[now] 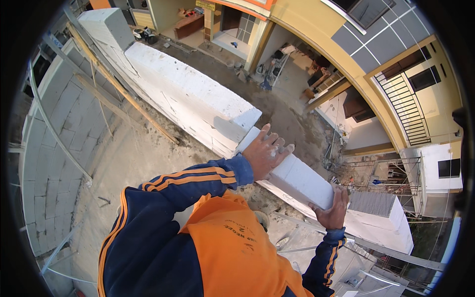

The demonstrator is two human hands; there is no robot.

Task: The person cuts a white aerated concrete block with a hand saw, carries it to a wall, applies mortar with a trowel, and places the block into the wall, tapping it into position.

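A white lightweight concrete block (pixel 303 179) lies on top of a low wall in front of me. My left hand (pixel 267 152) is laid across its left end, dusty fingers reaching over to the far side and gripping it. At the block's right end, my right hand (pixel 332 208) is closed round the corner, with the thumb on the near side and the fingers over the end. To the left, a taller white block (pixel 193 86) stands in the same row, right by my left hand. Another block (pixel 378 218) sits lower, just right of my right hand.
Beyond the wall is a drop to a muddy lane (pixel 297 126) and yellow buildings (pixel 316 42). A wooden pole (pixel 123 81) leans at the left, near a grey block wall (pixel 54 128). Scaffolding (pixel 381 173) stands at the far right. Metal bars (pixel 302 248) lie behind the wall.
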